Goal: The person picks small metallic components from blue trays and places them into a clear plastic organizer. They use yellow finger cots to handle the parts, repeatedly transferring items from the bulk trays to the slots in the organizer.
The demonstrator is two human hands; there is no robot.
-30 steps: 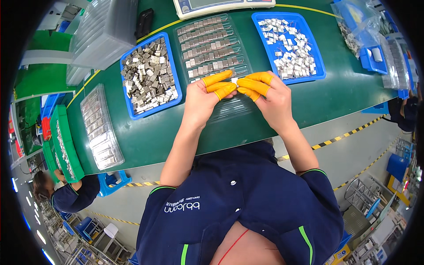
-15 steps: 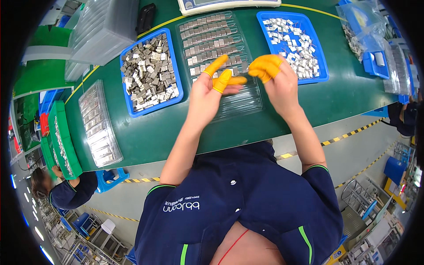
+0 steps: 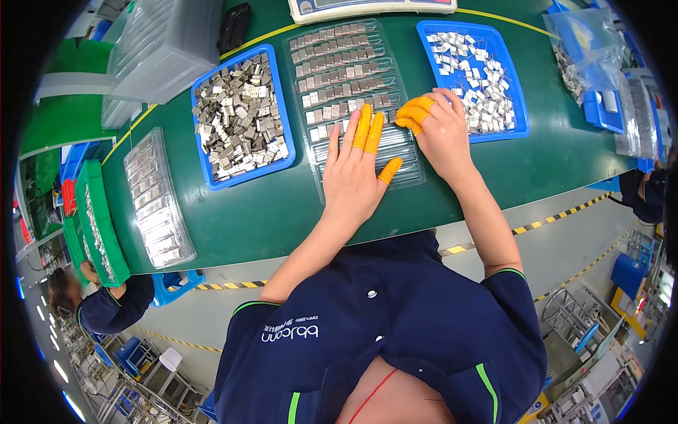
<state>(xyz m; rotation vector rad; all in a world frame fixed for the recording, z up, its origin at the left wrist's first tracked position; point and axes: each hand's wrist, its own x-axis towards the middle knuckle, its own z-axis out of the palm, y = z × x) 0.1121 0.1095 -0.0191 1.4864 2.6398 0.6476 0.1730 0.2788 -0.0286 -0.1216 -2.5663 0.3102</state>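
Note:
A clear plastic tray (image 3: 409, 168) lies in front of me, with rows of small grey and silver metal connector pieces (image 3: 339, 71) in its far part. My left hand (image 3: 352, 168) rests flat over the nearer rows, fingers stretched out and thumb apart, with yellow finger cots on some fingers. Just right of it, my right hand (image 3: 443, 134) has its yellow-cotted fingertips pinched together at the tray's right edge, by the end of a row. Whatever those fingertips hold is hidden.
Left of the tray stands a blue bin (image 3: 284, 157) heaped with metal pieces; to the right, another blue bin (image 3: 521, 106) holds white parts with thin leads. A filled clear tray (image 3: 159, 205) lies far left. A white device (image 3: 374, 8) and stacked clear trays (image 3: 166, 56) stand behind.
My left hand has left its raised position close to the right hand and spread flat on the tray. The right hand has shifted slightly, coming down at the tray's right edge.

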